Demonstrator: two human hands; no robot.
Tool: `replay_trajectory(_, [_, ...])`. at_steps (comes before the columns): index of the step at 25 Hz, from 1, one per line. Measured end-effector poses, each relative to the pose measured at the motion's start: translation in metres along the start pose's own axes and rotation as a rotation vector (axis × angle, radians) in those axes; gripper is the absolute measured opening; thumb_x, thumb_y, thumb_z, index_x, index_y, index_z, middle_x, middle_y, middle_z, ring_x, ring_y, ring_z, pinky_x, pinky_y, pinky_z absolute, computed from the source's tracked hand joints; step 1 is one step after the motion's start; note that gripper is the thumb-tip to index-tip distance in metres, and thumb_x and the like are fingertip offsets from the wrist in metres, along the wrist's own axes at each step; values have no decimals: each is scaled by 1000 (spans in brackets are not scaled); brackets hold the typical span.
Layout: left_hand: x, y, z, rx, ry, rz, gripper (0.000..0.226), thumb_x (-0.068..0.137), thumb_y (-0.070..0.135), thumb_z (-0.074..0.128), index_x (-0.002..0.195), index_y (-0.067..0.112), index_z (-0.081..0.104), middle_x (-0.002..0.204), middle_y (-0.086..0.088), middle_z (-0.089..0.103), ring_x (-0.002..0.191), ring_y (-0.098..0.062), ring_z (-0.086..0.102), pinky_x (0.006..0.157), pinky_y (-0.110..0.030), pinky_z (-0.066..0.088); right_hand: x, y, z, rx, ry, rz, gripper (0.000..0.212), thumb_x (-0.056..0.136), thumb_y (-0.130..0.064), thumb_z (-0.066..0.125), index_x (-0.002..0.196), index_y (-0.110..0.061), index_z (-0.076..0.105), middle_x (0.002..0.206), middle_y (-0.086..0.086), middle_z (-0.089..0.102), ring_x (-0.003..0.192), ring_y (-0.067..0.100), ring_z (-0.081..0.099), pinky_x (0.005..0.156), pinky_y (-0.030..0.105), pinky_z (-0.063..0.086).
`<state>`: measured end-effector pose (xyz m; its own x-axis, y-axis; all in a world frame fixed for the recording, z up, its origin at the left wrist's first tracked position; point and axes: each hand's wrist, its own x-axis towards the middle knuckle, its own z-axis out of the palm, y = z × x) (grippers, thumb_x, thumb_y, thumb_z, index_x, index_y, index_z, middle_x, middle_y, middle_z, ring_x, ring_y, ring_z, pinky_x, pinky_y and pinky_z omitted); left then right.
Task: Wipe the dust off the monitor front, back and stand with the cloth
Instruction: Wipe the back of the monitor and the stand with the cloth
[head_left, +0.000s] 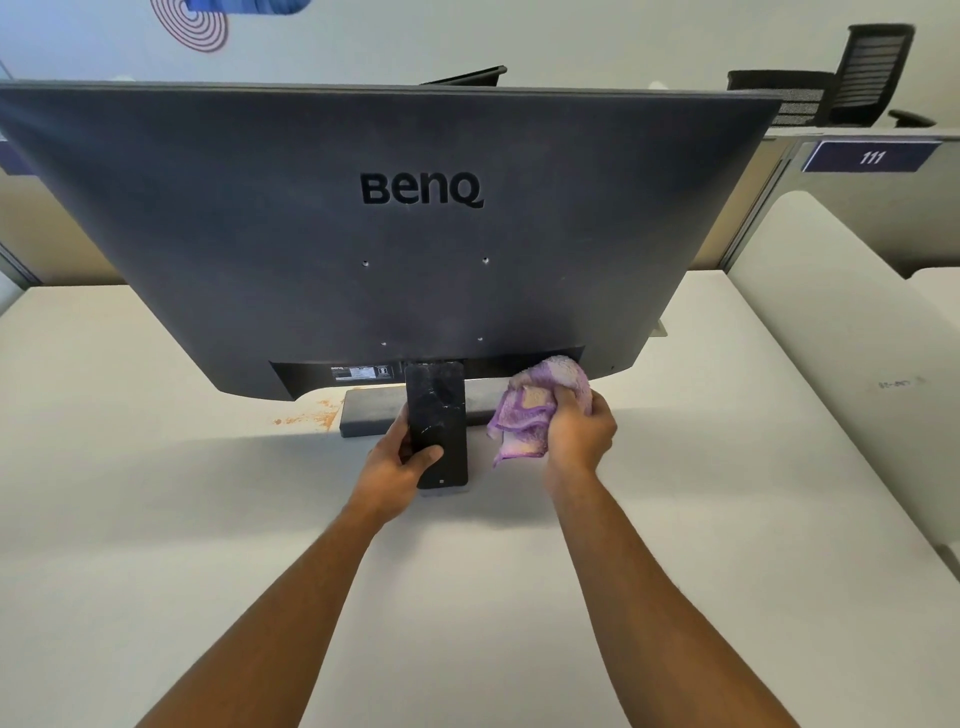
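Observation:
A dark grey monitor (374, 218) stands on the white desk with its back toward me, its dusty rear panel filling the upper half of the view. Its glossy black stand neck (435, 400) runs down to a grey base (369, 415). My left hand (400, 457) grips the lower part of the stand neck. My right hand (579, 431) clutches a bunched purple cloth (530, 415) and presses it against the monitor's lower right edge, beside the stand. The screen side is hidden.
The white desk (156, 467) reaches toward me, with an orange stain (306, 415) left of the base. A partition with a "111" label (870, 156) and a black office chair (872, 73) stand at the back right. A neighbouring white desk (841, 332) adjoins on the right.

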<state>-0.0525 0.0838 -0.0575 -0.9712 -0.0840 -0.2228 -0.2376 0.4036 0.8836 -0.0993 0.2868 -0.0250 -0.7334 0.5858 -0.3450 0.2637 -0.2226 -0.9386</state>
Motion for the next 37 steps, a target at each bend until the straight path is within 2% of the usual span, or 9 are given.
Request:
replay_trajectory(7, [1, 1, 0, -14, -2, 0, 69, 93, 21, 62, 149, 39, 26, 131, 3, 56, 122, -24, 55, 103, -45, 43, -12, -17, 11, 26, -92, -188, 32, 92, -28, 66, 123, -26, 61, 116, -5, 65, 101, 18, 65, 86, 34, 58])
replay_trajectory(13, [1, -1, 0, -20, -2, 9, 69, 93, 23, 62, 148, 40, 26, 129, 9, 54, 113, -14, 53, 102, -43, 43, -16, -7, 0, -189, -255, -282, 39, 92, -31, 64, 130, -25, 56, 123, -6, 61, 109, 19, 62, 91, 36, 57])
replay_trajectory(17, [1, -1, -1, -71, -12, 23, 65, 93, 20, 63, 148, 36, 31, 123, 9, 59, 115, -19, 57, 99, -41, 46, -32, -6, 0, -327, -457, -631, 28, 91, -19, 62, 118, -17, 67, 106, -7, 66, 96, 12, 64, 88, 26, 56])
replay_trajectory(20, [0, 0, -1, -86, -13, 22, 65, 94, 18, 62, 149, 34, 31, 128, 3, 60, 120, -24, 57, 103, -45, 45, -41, -9, -5, -169, -172, -786, 25, 81, -17, 62, 104, -11, 70, 94, -3, 68, 84, 7, 63, 75, 17, 55])
replay_trajectory(23, [0, -1, -1, -50, -11, 21, 68, 94, 19, 62, 150, 35, 27, 132, 3, 57, 122, -24, 54, 105, -46, 41, -34, -26, -22, 65, 112, -582, 22, 78, -23, 64, 100, -20, 67, 94, -7, 69, 86, 10, 66, 70, 18, 56])
replay_trajectory(26, [0, -1, -2, -27, -9, 17, 68, 95, 20, 61, 151, 36, 25, 135, 1, 55, 124, -25, 53, 105, -46, 41, -24, -53, -31, 129, 247, -463, 25, 85, -26, 66, 109, -29, 59, 107, -10, 64, 97, 14, 65, 80, 21, 57])
replay_trajectory(30, [-2, 1, 0, -13, -6, 17, 69, 95, 20, 60, 151, 36, 24, 137, -2, 54, 125, -27, 52, 104, -46, 41, -27, -100, -14, 164, 258, -525, 34, 88, -24, 65, 121, -21, 58, 120, -4, 62, 106, 13, 61, 92, 31, 56])
replay_trajectory(33, [-2, 0, -1, -28, -5, 23, 69, 94, 19, 61, 151, 35, 25, 135, -1, 56, 122, -25, 53, 103, -44, 43, -55, -114, 16, 139, 171, -775, 37, 86, -18, 65, 123, -16, 61, 119, -10, 61, 109, 4, 58, 97, 29, 52])
replay_trajectory(37, [-2, -1, -3, -93, -16, 30, 66, 94, 20, 62, 149, 35, 30, 118, 8, 62, 113, -18, 59, 97, -36, 48, -78, -84, 42, -215, -305, -1379, 38, 82, -5, 63, 120, -11, 66, 117, -2, 65, 109, 15, 59, 94, 25, 43])
